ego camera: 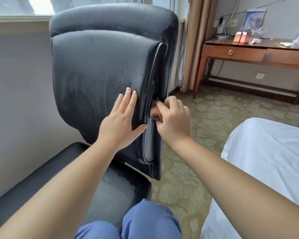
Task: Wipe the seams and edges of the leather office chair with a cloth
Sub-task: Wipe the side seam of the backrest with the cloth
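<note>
Head view. A black leather office chair [100, 69] stands on a patterned beige-green carpet [205, 114], its backrest facing the camera and its seat [121, 187] low in the frame. Behind the chair run a plain wall [19, 83] and a window [97, 2]; to the right of the chair hangs a tan curtain [195, 40]. Further right of the chair, well apart from it, a wooden desk with ring-pull drawers shows its tabletop [266, 42], which carries two red-and-white cartons [241, 37], a lamp base [222, 36] and a propped picture [253, 18]. A bed with a white sheet [266, 152] fills the lower right, near the chair. Blue trouser knees [145, 221] lie just in front of the chair seat.

The left hand [121, 118] lies flat on the chair backrest, fingers straight and spread, thumb reaching toward the right-hand seam. The right hand [173, 118] curls its fingers round a bunched orange-brown cloth [156, 113] and presses it into the seam [154, 94] along the backrest's right edge, beside the left thumb. The right hand covers most of the cloth.
</note>
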